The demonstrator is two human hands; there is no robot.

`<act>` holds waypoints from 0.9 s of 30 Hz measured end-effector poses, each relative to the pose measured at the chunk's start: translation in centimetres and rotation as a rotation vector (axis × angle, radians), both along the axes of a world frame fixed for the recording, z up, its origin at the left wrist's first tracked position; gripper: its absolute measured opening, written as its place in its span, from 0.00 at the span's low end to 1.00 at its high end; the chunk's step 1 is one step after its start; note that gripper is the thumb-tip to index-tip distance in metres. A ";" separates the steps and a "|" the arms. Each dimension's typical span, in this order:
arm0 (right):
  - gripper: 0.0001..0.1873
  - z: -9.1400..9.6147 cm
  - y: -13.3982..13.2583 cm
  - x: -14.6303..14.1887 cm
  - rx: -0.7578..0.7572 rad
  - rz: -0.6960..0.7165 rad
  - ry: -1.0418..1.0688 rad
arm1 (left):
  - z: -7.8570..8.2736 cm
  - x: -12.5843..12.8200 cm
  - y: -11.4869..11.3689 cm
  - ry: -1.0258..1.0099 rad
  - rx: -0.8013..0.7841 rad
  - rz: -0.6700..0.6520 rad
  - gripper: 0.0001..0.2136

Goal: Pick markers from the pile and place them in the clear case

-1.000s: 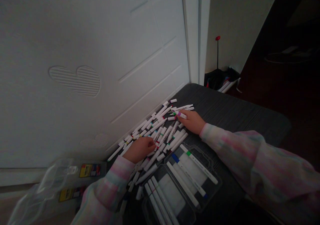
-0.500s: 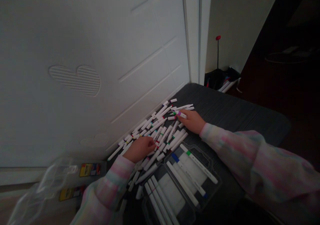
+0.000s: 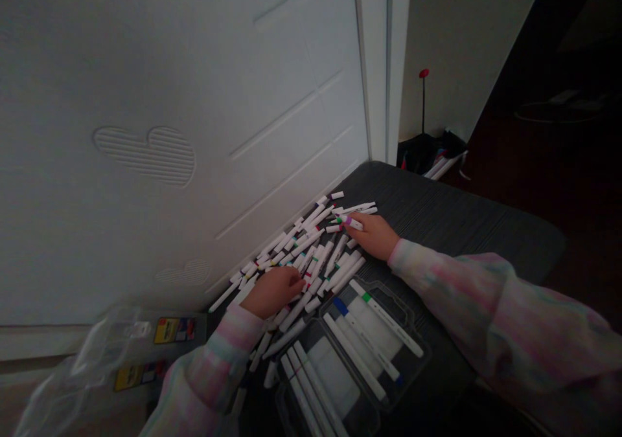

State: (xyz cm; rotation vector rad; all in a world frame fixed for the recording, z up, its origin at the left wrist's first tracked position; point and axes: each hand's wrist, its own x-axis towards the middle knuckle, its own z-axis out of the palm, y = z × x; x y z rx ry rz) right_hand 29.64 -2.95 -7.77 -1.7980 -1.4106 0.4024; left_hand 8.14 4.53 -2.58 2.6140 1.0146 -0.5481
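Many white markers and caps with coloured bands lie heaped in a marker pile on a dark surface. My right hand, at the far right end of the pile, is closed around a marker with a purple band; its tip points left. My left hand rests low over the near part of the heap, fingers bent together beside a piece with a red band. Whatever it may grip is hidden. Just in front of the pile lies a clear plastic case with several markers in its two compartments.
A white panel with an embossed heart rises directly behind the pile. At lower left stands a transparent lid-like piece near yellow-labelled packaging. The dark table stretches right. Beyond it are a red-topped rod and dark items.
My left hand has shifted very slightly to the right over the pile. My right hand and its marker look the same.
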 end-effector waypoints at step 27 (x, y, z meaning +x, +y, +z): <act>0.11 -0.1 0.1 0.1 -0.009 0.001 -0.005 | 0.4 -1.3 0.1 -0.004 -0.062 0.005 0.04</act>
